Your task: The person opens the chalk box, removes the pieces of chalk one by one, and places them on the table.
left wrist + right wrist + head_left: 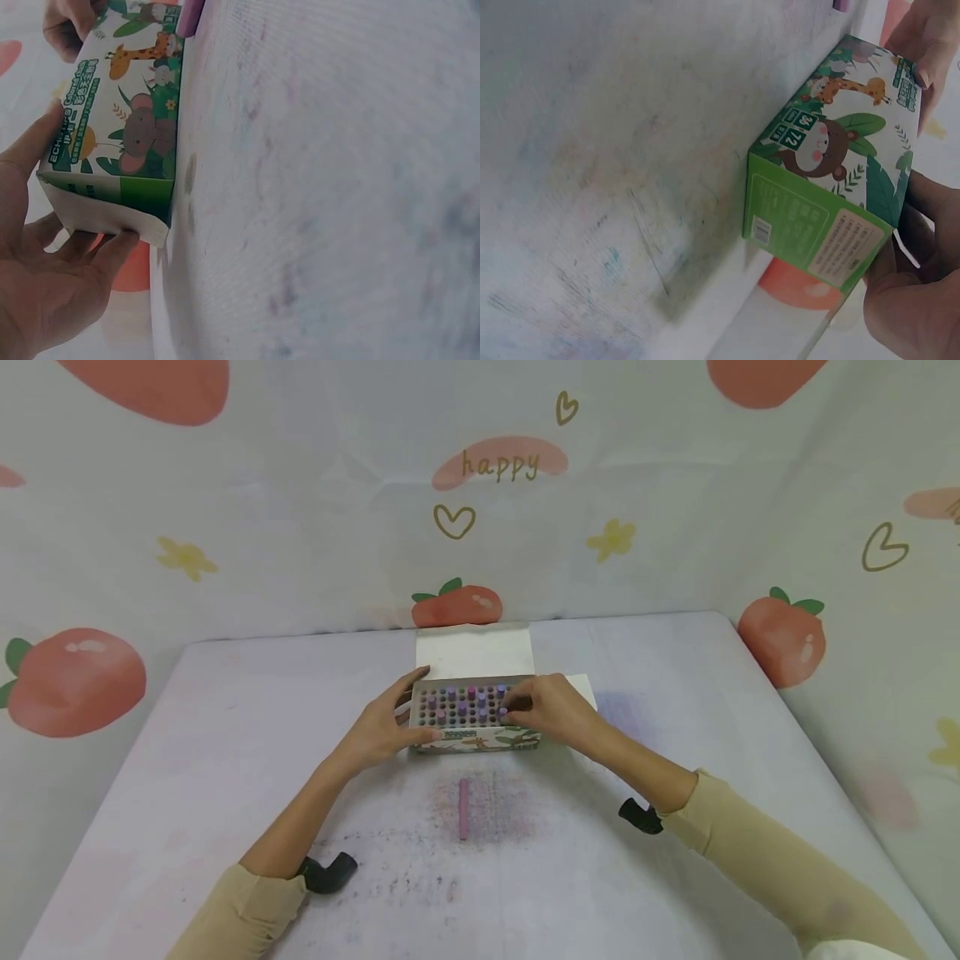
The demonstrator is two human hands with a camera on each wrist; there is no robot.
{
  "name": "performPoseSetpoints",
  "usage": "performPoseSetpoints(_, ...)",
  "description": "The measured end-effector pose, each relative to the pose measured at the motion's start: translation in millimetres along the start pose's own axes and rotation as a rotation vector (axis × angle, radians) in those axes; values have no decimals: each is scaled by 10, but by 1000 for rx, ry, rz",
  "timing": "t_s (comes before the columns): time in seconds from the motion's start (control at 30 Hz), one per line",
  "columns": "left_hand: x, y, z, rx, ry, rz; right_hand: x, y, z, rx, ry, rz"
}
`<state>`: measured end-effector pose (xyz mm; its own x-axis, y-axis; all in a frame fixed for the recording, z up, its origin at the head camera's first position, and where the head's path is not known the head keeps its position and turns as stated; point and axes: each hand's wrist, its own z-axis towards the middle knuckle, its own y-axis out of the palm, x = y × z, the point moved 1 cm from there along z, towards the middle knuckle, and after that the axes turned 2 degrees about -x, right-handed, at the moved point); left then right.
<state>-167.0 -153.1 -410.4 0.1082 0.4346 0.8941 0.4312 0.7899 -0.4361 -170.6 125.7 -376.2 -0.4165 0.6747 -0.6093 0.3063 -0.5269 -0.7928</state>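
Note:
A chalk box (pixel 489 742) with animal pictures stands on the table, its white lid (pixel 476 652) folded back. Inside is a grid of holes, several of which hold purple and pink chalk sticks. My left hand (pixel 377 732) grips the box's left end, thumb at the front and fingers behind the side flap (pixel 105 215). At the right end of the grid, my right hand (pixel 555 707) pinches the top of a purple chalk stick (pixel 503 712). The green end of the box (pixel 802 217) shows below that hand in the right wrist view.
One pink chalk stick (pixel 463 810) lies on the table (pixel 637 893) in front of the box. Smudges of chalk colour mark the tabletop around it. A patterned cloth (pixel 315 485) hangs behind the table. Black bands (pixel 330 873) sit near both wrists.

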Motion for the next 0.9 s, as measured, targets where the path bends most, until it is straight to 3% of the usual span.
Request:
performPoseSetpoints(0.33, -7, -3, -10, 3, 10, 6, -27, 77, -48, 89, 11, 33)
performPoseSetpoints(0.67, -2, 4, -14, 8, -1, 4, -11, 132, -72, 208, -35, 6)
performPoseSetpoints(0.9, -15, 8, 7, 6, -4, -2, -24, 134, -82, 246, -74, 23)
